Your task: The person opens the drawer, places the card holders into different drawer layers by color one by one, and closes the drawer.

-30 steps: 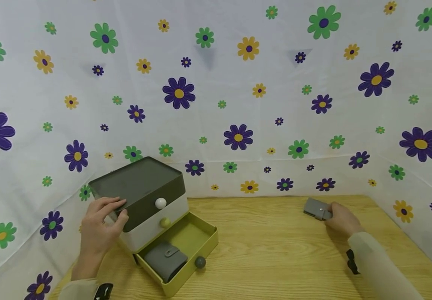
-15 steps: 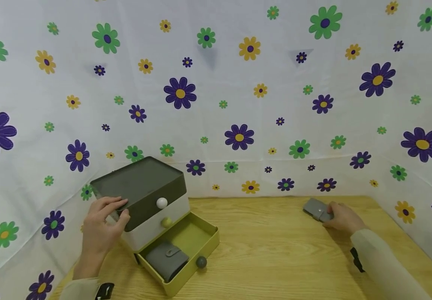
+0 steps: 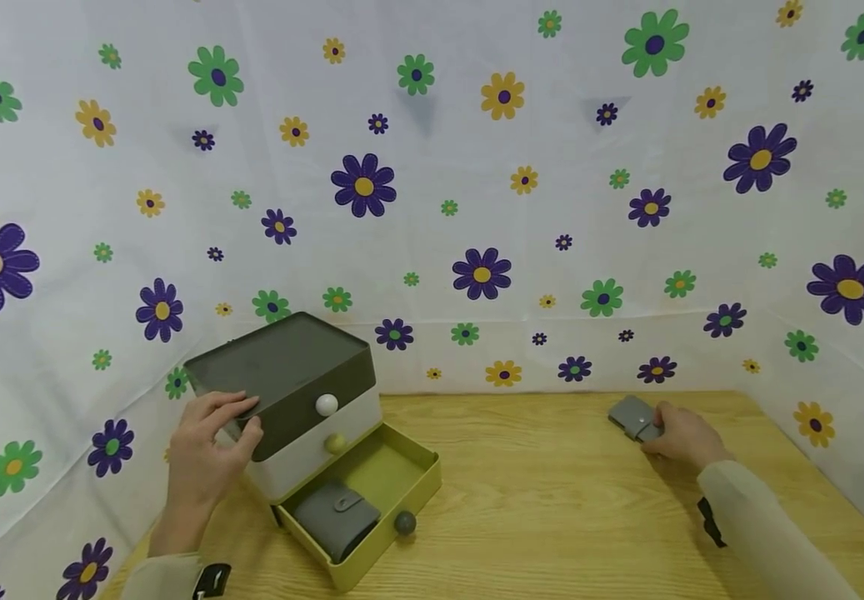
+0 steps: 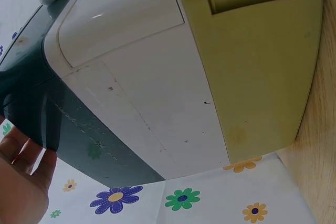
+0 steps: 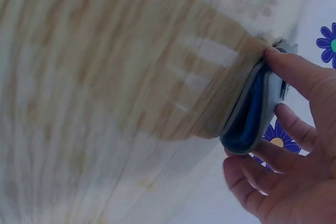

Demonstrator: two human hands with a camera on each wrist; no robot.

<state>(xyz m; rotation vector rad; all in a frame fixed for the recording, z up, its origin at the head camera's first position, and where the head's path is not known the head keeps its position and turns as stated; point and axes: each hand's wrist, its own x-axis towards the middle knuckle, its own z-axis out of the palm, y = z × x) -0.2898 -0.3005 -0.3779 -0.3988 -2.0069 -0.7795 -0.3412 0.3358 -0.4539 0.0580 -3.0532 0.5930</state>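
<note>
In the head view, my left hand [image 3: 202,458] touches the near left corner of a small desktop drawer unit [image 3: 282,362]. Its fingers lie over the dark top rim and the thumb is by the front. The left wrist view shows the fingertips against the dark upper tier [image 4: 52,114]. My right hand [image 3: 690,437] pinches the right end of a small grey snap wallet [image 3: 634,415] near the table's back right. In the right wrist view, thumb and fingers hold the wallet [image 5: 249,108] by its edges, its blue inside showing. A larger grey wallet [image 3: 334,517] lies in the pulled-out yellow-green bottom drawer [image 3: 405,467].
The upper drawers, with a white knob [image 3: 327,405] and a yellow-green knob [image 3: 335,442], are closed. The bottom drawer's dark knob [image 3: 405,523] juts toward the wood-grain table [image 3: 536,500]. A flowered white cloth [image 3: 432,242] hangs behind and at both sides.
The view has shifted very slightly. Both hands keep their places, the left on the drawer unit and the right at the small wallet.
</note>
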